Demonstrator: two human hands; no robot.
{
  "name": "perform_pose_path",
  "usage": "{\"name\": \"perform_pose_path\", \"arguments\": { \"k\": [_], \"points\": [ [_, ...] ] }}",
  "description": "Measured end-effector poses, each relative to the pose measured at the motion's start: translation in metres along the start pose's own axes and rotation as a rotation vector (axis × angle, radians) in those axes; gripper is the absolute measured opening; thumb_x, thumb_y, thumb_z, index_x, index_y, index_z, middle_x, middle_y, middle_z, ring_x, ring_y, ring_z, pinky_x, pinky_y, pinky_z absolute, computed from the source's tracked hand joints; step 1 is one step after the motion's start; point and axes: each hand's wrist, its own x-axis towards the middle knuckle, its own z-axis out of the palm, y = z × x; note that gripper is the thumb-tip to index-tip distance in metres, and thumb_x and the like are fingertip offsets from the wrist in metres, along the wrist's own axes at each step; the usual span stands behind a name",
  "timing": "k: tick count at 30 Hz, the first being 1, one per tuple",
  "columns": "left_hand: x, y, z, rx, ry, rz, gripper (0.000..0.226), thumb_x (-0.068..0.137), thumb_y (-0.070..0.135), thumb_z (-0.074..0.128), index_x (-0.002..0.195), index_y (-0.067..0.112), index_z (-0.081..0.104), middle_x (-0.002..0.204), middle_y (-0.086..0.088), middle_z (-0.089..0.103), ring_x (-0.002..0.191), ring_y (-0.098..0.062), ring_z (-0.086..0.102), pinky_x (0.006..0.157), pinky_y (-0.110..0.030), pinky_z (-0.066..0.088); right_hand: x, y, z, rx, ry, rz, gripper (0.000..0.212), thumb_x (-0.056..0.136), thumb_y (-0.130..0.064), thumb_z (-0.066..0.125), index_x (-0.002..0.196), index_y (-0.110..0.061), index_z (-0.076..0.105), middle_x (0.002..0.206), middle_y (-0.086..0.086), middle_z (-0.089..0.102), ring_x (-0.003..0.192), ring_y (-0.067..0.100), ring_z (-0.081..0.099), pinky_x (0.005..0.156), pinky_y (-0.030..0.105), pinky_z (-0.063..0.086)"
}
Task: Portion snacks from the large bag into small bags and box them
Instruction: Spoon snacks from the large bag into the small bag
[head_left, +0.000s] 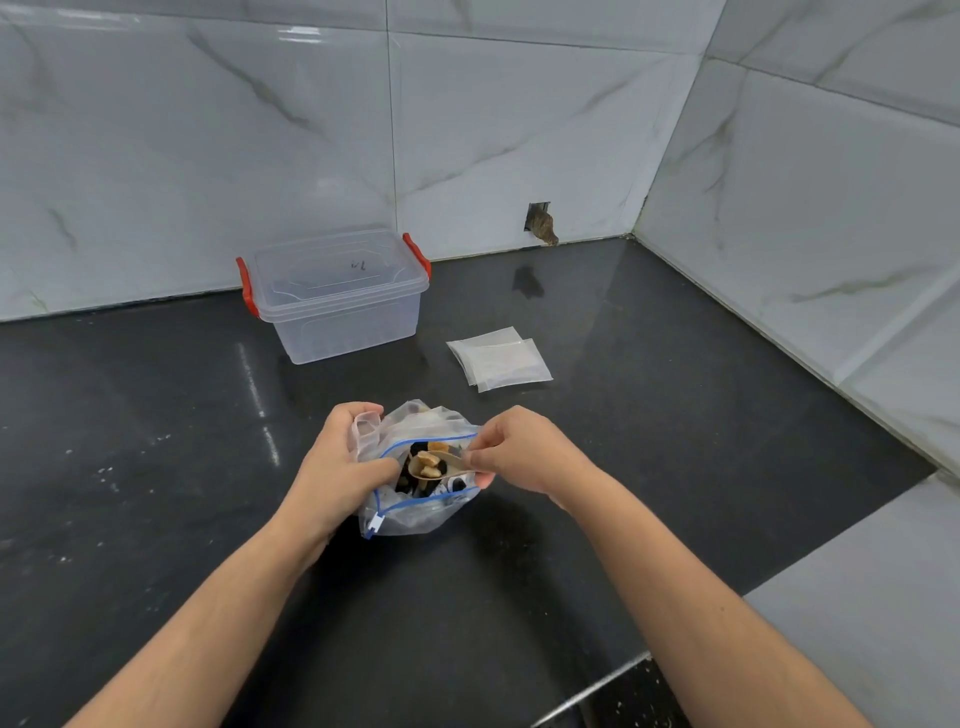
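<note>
The lidded storage box is seen shut at the back of the dark counter, nothing visible inside it, so boxing is judged not begun. The large bag is held open at centre by the left hand, which also grips a small bag. A spoon loaded with snacks is pinched by the right hand above the opening. Spare small bags lie flat, unfilled. A dark scribble on the lid cannot be read.
</note>
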Motion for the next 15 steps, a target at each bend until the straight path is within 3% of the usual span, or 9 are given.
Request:
{"name": "perform_pose_path", "arguments": {
  "k": [3, 7, 10, 12, 15],
  "points": [
    [-0.003, -0.003, -0.002, 0.170, 0.091, 0.115, 0.060, 0.072, 0.022, 0.079, 0.119, 0.033, 0.044, 0.121, 0.011, 0.052, 0.108, -0.012, 0.050, 0.084, -0.029, 0.042, -0.009, 0.003, -0.012, -0.021, -0.002, -0.006, 0.017, 0.088, -0.023, 0.058, 0.083, -0.019, 0.074, 0.060, -0.009, 0.066, 0.057, -0.001, 0.051, 0.055, 0.021, 0.037],
    [-0.011, -0.002, -0.001, 0.282, 0.217, 0.302, 0.067, 0.067, 0.032, 0.083, 0.117, 0.040, 0.040, 0.114, 0.027, 0.045, 0.110, -0.003, 0.043, 0.103, -0.045, 0.038, -0.025, 0.001, -0.030, -0.001, 0.031, -0.060, 0.017, 0.085, -0.023, 0.060, 0.076, -0.020, 0.074, 0.056, -0.010, 0.064, 0.041, -0.002, 0.043, 0.049, 0.017, 0.032],
    [-0.017, 0.003, 0.003, 0.294, 0.216, 0.355, 0.068, 0.065, 0.035, 0.082, 0.116, 0.046, 0.037, 0.115, 0.027, 0.045, 0.112, -0.003, 0.044, 0.103, -0.052, 0.038, -0.036, -0.014, -0.043, 0.025, 0.070, -0.144, 0.017, 0.085, -0.022, 0.062, 0.074, -0.022, 0.074, 0.056, -0.009, 0.064, 0.042, 0.001, 0.042, 0.047, 0.016, 0.033],
    [-0.019, 0.007, 0.005, 0.280, 0.210, 0.374, 0.065, 0.060, 0.045, 0.074, 0.112, 0.051, 0.036, 0.117, 0.022, 0.049, 0.112, -0.004, 0.047, 0.102, -0.052, 0.038, -0.041, -0.030, -0.045, 0.009, 0.099, -0.206, 0.015, 0.085, -0.022, 0.062, 0.075, -0.022, 0.074, 0.061, -0.007, 0.068, 0.050, 0.003, 0.050, 0.050, 0.019, 0.039],
    [-0.020, 0.009, 0.008, 0.270, 0.197, 0.389, 0.062, 0.056, 0.050, 0.068, 0.109, 0.054, 0.035, 0.115, 0.018, 0.054, 0.110, -0.005, 0.050, 0.101, -0.052, 0.038, -0.048, -0.057, -0.032, -0.240, 0.240, -0.290, 0.015, 0.082, -0.021, 0.058, 0.081, -0.024, 0.072, 0.075, -0.003, 0.071, 0.067, 0.012, 0.061, 0.056, 0.024, 0.043]
  ]
}}
